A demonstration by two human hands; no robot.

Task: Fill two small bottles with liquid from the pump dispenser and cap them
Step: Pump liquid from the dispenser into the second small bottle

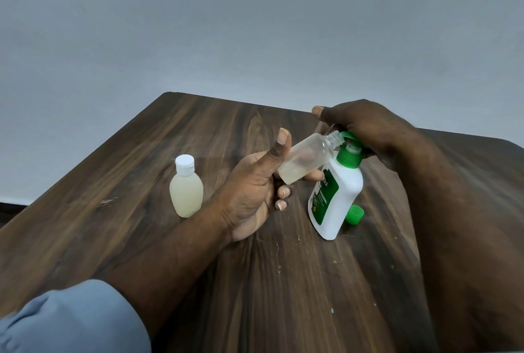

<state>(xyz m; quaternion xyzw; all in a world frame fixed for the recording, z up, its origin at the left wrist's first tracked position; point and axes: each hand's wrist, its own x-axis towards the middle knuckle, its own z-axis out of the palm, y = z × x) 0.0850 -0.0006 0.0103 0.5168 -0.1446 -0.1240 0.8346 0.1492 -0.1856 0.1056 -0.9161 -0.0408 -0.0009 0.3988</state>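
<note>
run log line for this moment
step: filling open bottle | left hand: holds it tilted at nozzle | right hand: grips pump dispenser head | capped bottle: filled, standing | green cap: on table

Soft, even, rather dim light; faint shadows on the counter (pixel 198 131); wide-angle bending at edges; sharp focus.

The word "ORIGINAL" is printed in white on the green label (pixel 326 195) of the white pump dispenser (pixel 347 191), right of centre; the other print cannot be read.
</note>
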